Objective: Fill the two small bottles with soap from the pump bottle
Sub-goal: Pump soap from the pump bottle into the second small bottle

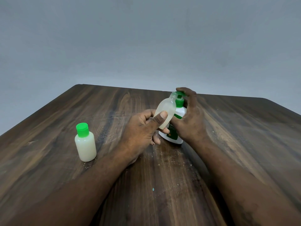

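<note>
Now left fingers (160, 118) clamp uncapped small bottle (166, 108); right fingers (187, 92) grip pump bottle (173, 137)

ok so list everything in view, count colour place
capped small translucent plastic bottle: 1, whitish fill, green cap, upright on table, left
uncapped small translucent plastic bottle: 1, pale, tilted, mouth at pump spout, in left hand
white plastic pump bottle: 1, white, green pump and label, centre of table
dark wooden table: 1, brown, below everything
grey wall: 1, behind
left hand: 1, grips uncapped bottle
right hand: 1, fingers curled over pump head
</note>
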